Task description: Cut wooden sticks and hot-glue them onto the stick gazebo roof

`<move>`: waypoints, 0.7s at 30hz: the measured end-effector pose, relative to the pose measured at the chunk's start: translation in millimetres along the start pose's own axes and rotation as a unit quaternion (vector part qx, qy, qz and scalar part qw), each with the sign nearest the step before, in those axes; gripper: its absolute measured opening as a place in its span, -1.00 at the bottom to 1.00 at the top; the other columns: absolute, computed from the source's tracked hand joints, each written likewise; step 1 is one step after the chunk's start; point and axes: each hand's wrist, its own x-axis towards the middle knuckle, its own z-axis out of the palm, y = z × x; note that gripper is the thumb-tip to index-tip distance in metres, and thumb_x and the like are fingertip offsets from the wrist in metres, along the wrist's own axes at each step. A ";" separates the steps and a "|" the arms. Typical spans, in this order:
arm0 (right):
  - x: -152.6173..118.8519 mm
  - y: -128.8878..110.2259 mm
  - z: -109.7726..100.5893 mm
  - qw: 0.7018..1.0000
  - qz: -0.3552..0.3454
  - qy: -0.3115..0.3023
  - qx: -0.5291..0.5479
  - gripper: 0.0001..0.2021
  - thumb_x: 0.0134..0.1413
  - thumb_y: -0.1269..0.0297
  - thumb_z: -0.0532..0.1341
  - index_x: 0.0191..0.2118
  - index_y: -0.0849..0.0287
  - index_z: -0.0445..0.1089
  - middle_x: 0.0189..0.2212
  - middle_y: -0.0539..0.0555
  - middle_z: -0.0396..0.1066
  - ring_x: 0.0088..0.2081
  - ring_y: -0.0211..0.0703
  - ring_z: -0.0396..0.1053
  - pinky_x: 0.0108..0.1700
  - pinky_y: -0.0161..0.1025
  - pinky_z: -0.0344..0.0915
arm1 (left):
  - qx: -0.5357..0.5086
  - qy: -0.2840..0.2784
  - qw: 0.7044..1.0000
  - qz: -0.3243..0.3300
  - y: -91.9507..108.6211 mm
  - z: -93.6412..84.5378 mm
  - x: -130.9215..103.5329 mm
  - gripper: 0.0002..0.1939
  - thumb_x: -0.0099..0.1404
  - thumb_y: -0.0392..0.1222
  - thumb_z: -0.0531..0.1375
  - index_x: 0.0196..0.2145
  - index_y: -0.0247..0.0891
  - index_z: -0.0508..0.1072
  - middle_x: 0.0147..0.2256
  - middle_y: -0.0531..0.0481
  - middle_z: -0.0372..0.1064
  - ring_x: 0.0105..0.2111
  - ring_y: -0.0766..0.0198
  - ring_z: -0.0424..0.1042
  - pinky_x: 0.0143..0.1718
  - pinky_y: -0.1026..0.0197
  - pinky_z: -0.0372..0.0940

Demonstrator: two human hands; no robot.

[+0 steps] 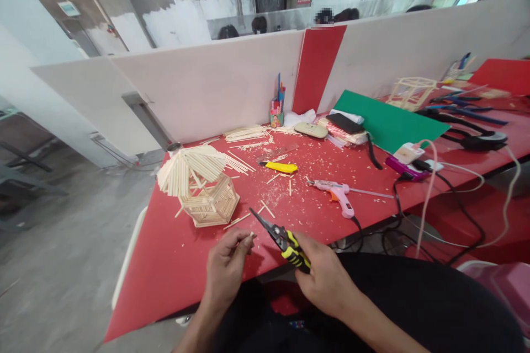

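Observation:
My left hand (228,262) pinches a small piece of wooden stick (252,234) between thumb and fingers, above the red table's front edge. To its right, my right hand (323,273) is wrapped round the yellow and black handles of long-nosed pliers (281,238). The pliers' dark jaws point up and left, near the left fingertips but apart from them. Behind my left hand stands a small pavilion-like model of wooden sticks (213,201) with a sloped stick roof (192,168).
On the red table (165,265) lie a yellow cutter (281,167), a pink glue gun (342,198), loose sticks (248,133) and scraps. Farther right are a green board (385,118), a purple power strip (408,170) and cables. A pen holder (276,113) stands by the white partition (207,83).

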 end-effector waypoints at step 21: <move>62.5 99.6 -63.4 0.890 0.363 0.159 -0.225 -0.53 -0.06 0.13 0.09 -0.10 0.37 0.42 -0.25 0.42 0.44 -0.24 0.21 0.42 -0.29 -0.05 0.29 | -0.363 0.035 0.926 -0.093 20.8 -5.1 -1.0 -0.78 0.06 -0.13 0.33 -0.38 -0.34 0.50 -0.50 -0.09 0.49 -0.48 0.23 0.45 -0.63 0.32 0.32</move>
